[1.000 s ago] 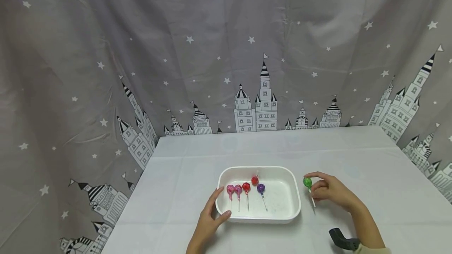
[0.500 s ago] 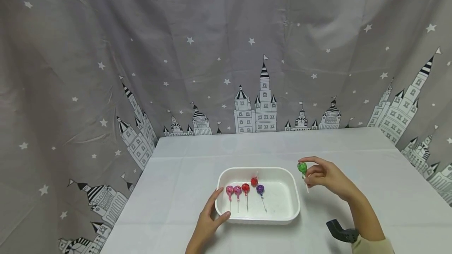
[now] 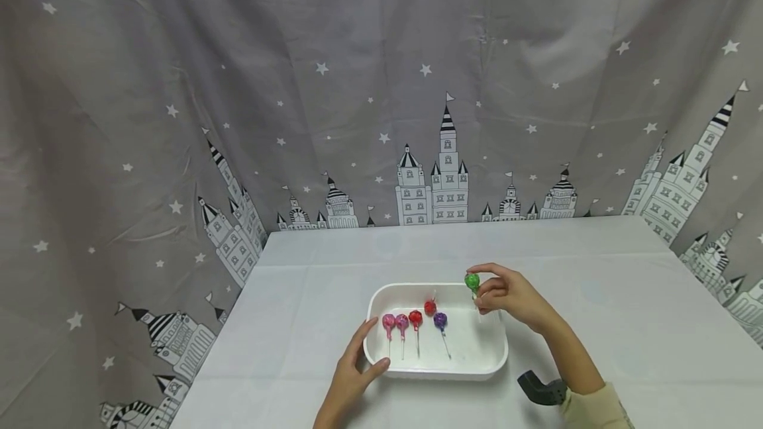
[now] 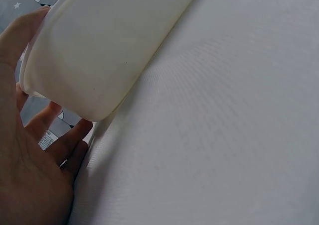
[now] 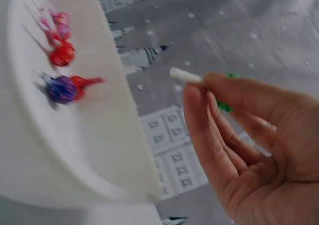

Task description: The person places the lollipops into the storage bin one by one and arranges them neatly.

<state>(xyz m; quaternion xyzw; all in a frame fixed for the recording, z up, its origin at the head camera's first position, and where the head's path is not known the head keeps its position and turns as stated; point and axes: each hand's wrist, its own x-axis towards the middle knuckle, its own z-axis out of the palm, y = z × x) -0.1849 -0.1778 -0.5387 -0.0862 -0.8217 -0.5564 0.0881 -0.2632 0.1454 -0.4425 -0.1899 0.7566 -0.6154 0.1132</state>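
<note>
A green lollipop (image 3: 472,281) is pinched in my right hand (image 3: 509,295), over the right back part of a white tray (image 3: 477,349). In the right wrist view, thumb and finger grip its white stick (image 5: 185,76), while the fingers mostly hide the green head. My left hand (image 3: 350,375) holds the tray's left end, thumb at the front rim and fingers along the side. Two pink lollipops (image 3: 402,322), two red lollipops (image 3: 415,318) and a purple lollipop (image 3: 440,320) lie inside, mostly toward the left.
The tray stands on a white-covered table (image 3: 322,283). A grey curtain (image 3: 357,118) printed with castles and stars hangs behind and at the sides. A black curved device (image 3: 541,389) sits at my right wrist, by the beige sleeve (image 3: 596,409).
My right hand has lifted the green lollipop off to the tray's right and carried it leftward over the tray. The left hand and tray stay in place.
</note>
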